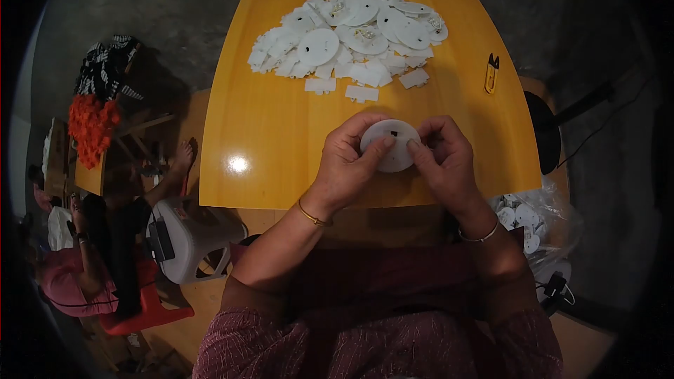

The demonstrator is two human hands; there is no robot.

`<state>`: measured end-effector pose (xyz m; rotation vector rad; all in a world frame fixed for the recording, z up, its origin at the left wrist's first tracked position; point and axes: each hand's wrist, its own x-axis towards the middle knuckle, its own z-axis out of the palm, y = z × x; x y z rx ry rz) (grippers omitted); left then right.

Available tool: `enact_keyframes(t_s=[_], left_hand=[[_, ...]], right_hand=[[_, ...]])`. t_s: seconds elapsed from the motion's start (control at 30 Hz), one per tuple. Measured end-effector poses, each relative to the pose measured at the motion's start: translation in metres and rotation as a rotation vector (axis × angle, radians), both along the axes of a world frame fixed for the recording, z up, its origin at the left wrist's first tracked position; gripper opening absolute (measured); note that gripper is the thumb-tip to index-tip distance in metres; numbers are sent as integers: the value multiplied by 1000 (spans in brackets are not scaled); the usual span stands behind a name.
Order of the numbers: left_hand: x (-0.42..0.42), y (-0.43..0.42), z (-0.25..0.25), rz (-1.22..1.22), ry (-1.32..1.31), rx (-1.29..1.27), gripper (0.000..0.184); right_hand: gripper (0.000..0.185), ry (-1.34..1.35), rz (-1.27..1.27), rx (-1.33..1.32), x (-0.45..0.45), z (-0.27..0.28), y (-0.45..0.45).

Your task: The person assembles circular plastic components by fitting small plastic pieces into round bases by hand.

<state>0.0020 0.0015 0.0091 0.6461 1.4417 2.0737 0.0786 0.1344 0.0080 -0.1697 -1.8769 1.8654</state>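
Observation:
A round white disc with a small dark part near its upper middle is held between my two hands, above the front part of the wooden table. My left hand grips its left side, with the thumb on its face. On the right side my right hand has its thumb at the disc's edge and its fingers curled. Beyond my hands lies a heap of white discs and small flat pieces, with several flat pieces at its near edge.
Yellow snips lie at the table's right. A clear bag of white discs is below right. Another person sits at the left beside a grey stool and a table with orange material.

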Motion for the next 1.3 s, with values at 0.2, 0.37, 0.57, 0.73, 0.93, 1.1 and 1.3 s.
enact_keyframes(t_s=[0.2,0.37,0.57,0.73,0.93,1.1,1.3], left_hand=[[1,2,-2,-67,145,-35,20],[3,2,2,-84,122,-36,16],[6,3,4,-56,182,-58,15],[8,4,-2,19,200,-25,15],[3,3,-7,35,254,-76,17],[2,4,3,42,163,-14,24],[-2,1,3,9,104,10,27]], right_hand=[[8,-112,118,161,3,7,11],[9,-111,96,174,5,13,6],[11,-86,83,223,6,15,2],[14,-33,11,400,4,13,2],[14,82,-76,574,1,8,-1],[8,2,-40,114,4,2,-3],[10,-14,73,-21,-1,2,1]])
